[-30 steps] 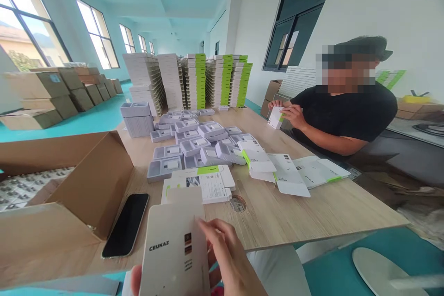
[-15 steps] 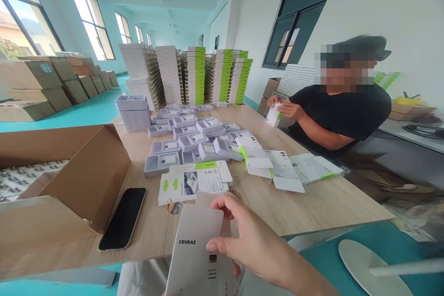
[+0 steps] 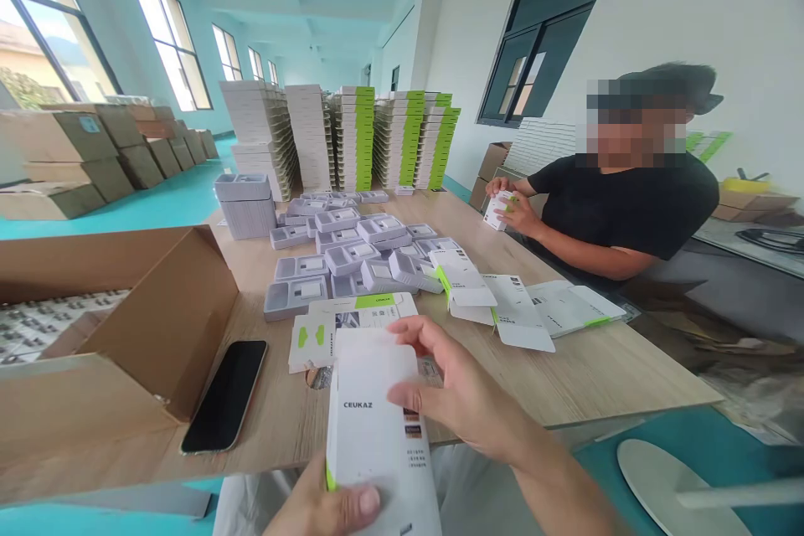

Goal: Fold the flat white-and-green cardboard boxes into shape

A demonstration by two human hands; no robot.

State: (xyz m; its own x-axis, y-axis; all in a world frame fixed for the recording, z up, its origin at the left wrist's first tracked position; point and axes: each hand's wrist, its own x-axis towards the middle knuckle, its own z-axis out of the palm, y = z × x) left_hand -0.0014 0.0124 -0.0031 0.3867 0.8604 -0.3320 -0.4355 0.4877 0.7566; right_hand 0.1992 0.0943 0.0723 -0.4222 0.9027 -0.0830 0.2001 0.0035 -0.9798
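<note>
A white carton printed CEUKAZ [image 3: 370, 444] is held upright over my lap, just off the table's front edge. My left hand [image 3: 336, 507] grips its lower end, thumb across the front. At the upper right edge, my right hand [image 3: 440, 364] has its thumb on the front and its fingers curled over the top. Whether the carton has anything inside is hidden. Flat printed cartons with green patches [image 3: 314, 339] lie right behind it. Beyond them is a heap of pale plastic trays [image 3: 352, 255], several with a small white piece in them.
A black phone [image 3: 224, 396] lies beside an open cardboard box [image 3: 169, 327] on the left. Unfolded cartons [image 3: 515, 310] are spread on the right. Tall carton stacks [image 3: 352, 138] stand at the back. A person in a black shirt [image 3: 634, 201] sits at right, handling a small carton [image 3: 499, 209].
The carton has come up and slightly right, now more upright. My left hand has come into view gripping its lower end. My right hand has moved up a little with it.
</note>
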